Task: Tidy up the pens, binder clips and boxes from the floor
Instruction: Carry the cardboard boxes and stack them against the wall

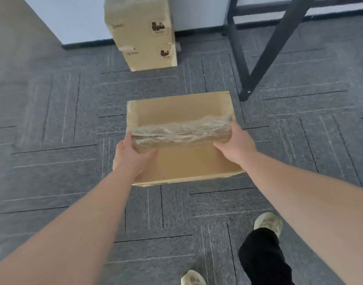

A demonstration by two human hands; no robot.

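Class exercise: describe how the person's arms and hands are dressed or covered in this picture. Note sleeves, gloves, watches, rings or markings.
Both arms are bare from the picture's lower edge to the wrists; no sleeves show. The left hand and right hand wear no gloves. No watch, bracelet or markings are visible on either wrist or forearm. Rings cannot be ruled out, because most fingers are hidden.

Black trousers [260, 258], pale shoes [268, 222] (bare forearms)

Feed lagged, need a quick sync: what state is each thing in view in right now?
Taped cardboard box: closed, gripped at both ends.
Left hand: closed on the box's left end.
Right hand: closed on the box's right end.
Stacked boxes: closed, upright by the wall.
Black desk leg: standing on carpet.
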